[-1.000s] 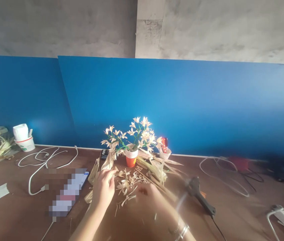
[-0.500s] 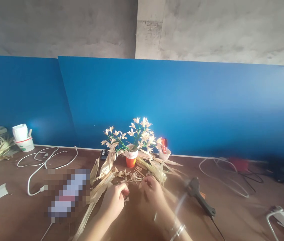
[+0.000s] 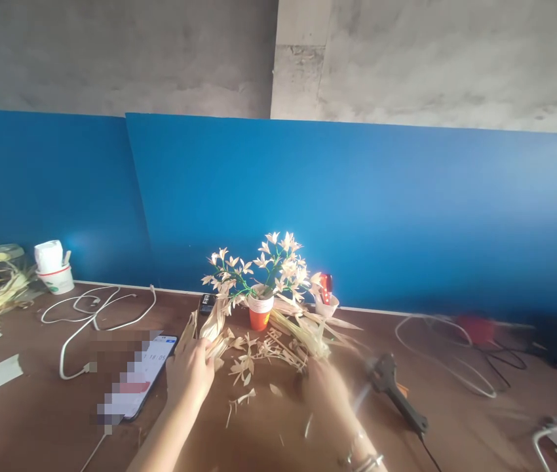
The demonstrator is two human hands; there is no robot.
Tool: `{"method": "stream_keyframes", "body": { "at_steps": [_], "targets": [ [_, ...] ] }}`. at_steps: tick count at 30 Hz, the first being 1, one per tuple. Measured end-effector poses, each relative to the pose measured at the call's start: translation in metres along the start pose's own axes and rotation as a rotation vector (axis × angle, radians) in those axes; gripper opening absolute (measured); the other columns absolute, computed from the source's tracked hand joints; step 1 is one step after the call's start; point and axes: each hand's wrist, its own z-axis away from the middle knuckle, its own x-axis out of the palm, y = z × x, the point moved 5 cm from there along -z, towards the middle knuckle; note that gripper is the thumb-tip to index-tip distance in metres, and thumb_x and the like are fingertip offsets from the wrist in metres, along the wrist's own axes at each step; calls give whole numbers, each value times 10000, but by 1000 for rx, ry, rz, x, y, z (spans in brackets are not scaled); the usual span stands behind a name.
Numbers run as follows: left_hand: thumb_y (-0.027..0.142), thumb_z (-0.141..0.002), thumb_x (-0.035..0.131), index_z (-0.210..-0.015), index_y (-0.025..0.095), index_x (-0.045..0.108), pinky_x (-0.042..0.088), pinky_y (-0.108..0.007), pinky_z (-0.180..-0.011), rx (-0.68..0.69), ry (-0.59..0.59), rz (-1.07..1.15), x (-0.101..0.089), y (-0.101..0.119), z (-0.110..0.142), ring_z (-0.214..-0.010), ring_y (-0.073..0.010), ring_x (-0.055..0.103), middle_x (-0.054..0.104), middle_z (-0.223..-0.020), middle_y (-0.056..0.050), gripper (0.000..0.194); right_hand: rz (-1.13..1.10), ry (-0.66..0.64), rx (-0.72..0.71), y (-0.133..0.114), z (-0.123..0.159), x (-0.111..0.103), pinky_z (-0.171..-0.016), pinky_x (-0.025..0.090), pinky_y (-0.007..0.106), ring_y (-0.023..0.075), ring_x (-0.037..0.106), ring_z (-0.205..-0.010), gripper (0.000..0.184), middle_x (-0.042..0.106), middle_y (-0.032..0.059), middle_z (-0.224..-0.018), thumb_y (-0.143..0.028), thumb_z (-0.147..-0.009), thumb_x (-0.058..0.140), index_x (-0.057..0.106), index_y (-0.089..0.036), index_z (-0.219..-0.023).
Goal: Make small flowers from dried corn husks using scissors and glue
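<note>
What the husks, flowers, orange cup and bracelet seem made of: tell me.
Husks: dried plant leaf, matte; long, creased, straw-coloured strips.
Flowers: possibly the same husk, matte; petals are similarly pale, but too small to be sure.
Orange cup: probably smooth paper, perhaps coated; thin-looking white rims above orange. Plastic is possible.
Bracelet: likely polished metal; silvery with bright glints.

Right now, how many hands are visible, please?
2: the left hand beside the pale husks left of the orange cup; the right hand, blurred, near the yellowish husks right of the cup.
</note>
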Motion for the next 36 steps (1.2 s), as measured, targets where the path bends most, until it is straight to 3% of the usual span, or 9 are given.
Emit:
{"method": "stream_keyframes", "body": {
  "at_steps": [7,13,16,21,27,29,31,36],
  "targets": [
    [146,-649,662,-908,222,639,399,-280,-464,5,-26,86,21,-12,2,-580,-280,680,727,-751,-99,271,7,-24,7,-3,5,-1,-686,465,312,262,672,-920,360,708,135,-993,-48,-766,443,635,-147,-1054],
    [52,-680,557,-959,211,652,421,-280,-495,-102,-29,143,0,-5,-6,-625,-261,686,748,-779,-86,334,32,-34,11,2,4,1,-643,453,288,248,687,-878,392,717,109,-952,-37,-744,458,636,-182,-1062],
    [131,-787,503,-883,220,665,400,-255,-466,-156,-5,223,-12,-2,-8,-578,-224,668,738,-722,-57,208,-26,26,18,8,-1,3,-640,452,299,255,691,-869,467,716,107,-994,-61,-766,440,606,-234,-1166],
    [247,-824,525,-780,210,623,421,-275,-530,-119,190,263,-31,-1,-10,-593,-217,663,723,-729,-54,114,-132,125,-72,13,-8,8,-689,455,305,249,676,-874,398,722,82,-920,-140,-736,478,652,-261,-1073],
    [271,-814,533,-766,202,580,418,-300,-566,-93,371,268,-50,1,-10,-603,-224,654,686,-669,-41,96,-201,68,-87,16,-10,7,-574,401,298,234,636,-680,146,695,55,-716,-278,-701,563,697,-252,-754],
    [276,-825,537,-774,198,562,431,-309,-595,-78,458,289,-57,2,-8,-617,-219,647,667,-670,-38,96,-187,34,-89,16,-10,4,-560,389,295,232,628,-662,143,681,55,-672,-287,-711,559,680,-243,-649],
    [254,-842,533,-784,194,546,450,-336,-657,-43,546,303,-63,5,-6,-675,-228,647,661,-716,-55,85,-165,29,-51,17,-10,0,-567,391,295,234,634,-680,158,689,59,-694,-274,-725,547,683,-242,-650],
    [167,-861,516,-870,202,545,470,-395,-810,47,675,403,-71,9,0,-845,-236,645,679,-894,-95,47,-139,99,-15,16,-8,-10,-647,414,294,225,653,-789,226,713,75,-846,-232,-777,496,701,-240,-873]
  ]
}}
